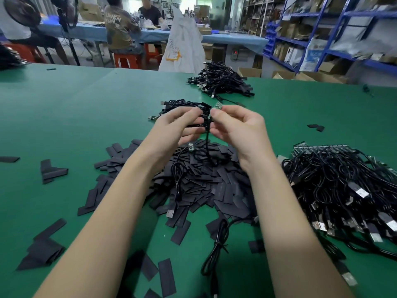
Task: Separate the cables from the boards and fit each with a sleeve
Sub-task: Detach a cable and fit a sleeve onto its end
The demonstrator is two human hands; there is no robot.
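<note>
Both hands are raised above a heap of flat black sleeves (206,186) on the green table (75,117). My right hand (238,127) pinches a small green board (217,106) at its fingertips. A black cable (207,138) hangs down from between the two hands. My left hand (180,130) pinches a black sleeve (209,121) on that cable, just below the board. A second small board (191,146) hangs under my left hand, and its cable runs down to a USB plug (170,212). Whether the sleeve is around the cable or beside it is unclear.
A big tangle of cables with boards (343,186) lies at the right. Two piles of cables (223,79) (184,108) lie farther back. Loose sleeves (51,169) are scattered at the left and front. A loose cable (217,248) lies near the front. People sit at a far bench.
</note>
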